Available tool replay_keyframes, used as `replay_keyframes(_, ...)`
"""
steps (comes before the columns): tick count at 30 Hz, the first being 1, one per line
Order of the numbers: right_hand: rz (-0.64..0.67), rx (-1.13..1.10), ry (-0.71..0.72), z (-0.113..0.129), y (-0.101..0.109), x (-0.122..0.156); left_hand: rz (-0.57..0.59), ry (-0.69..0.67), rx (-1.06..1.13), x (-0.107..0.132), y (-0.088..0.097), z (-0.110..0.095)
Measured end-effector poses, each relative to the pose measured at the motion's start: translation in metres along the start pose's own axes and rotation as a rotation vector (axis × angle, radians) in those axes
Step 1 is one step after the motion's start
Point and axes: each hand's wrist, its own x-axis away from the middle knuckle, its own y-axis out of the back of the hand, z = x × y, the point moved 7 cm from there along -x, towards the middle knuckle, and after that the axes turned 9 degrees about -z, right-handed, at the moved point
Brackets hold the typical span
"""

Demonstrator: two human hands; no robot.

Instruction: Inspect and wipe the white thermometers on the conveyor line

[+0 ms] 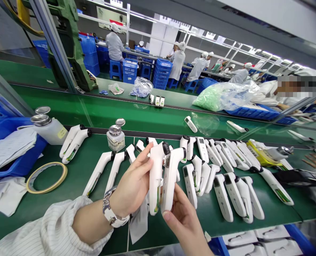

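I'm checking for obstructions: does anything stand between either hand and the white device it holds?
Nothing visible does: the left hand holds the left white device directly, and the right hand holds the right white device by its lower part. Both hands are bare.

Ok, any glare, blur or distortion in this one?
Head view: left hand, right hand and both held white devices look fairly sharp; head view: soft reflections on the green strip; head view: the left metal post slants, probably camera tilt plus wide-angle stretch; head view, upper right: a pixelated patch.
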Motion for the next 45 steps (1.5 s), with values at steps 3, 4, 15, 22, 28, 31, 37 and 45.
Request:
replay_keyframes(3,0.030,0.026,0.026,0.000,-0.002,0.001,-0.025,-0.043,-0.051,0.000,0.002,-0.003)
replay_keyframes(4,0.047,0.036,0.041,0.001,-0.003,0.001,-0.020,-0.058,-0.064,0.000,0.001,-0.004)
replay_keyframes(15,0.030,0.168,0.060,0.008,-0.008,0.008,0.086,-0.064,-0.027,-0.001,-0.007,-0.003)
replay_keyframes(22,-0.002,0.218,0.050,0.011,-0.008,0.010,0.068,-0.009,-0.013,-0.003,-0.004,0.001)
replay_keyframes(28,-0.025,0.265,0.047,0.010,-0.005,0.012,0.126,-0.062,-0.060,0.002,-0.008,-0.003)
replay_keyframes(31,-0.039,0.271,0.054,0.010,-0.003,0.013,0.133,-0.092,-0.084,0.003,-0.009,-0.005)
replay_keyframes(37,0.047,0.336,0.002,0.005,-0.004,0.012,0.060,-0.002,-0.192,0.000,0.000,0.005)
replay_keyframes(45,-0.018,0.174,0.256,0.044,0.002,-0.010,0.247,0.068,-0.178,0.009,-0.011,0.020)
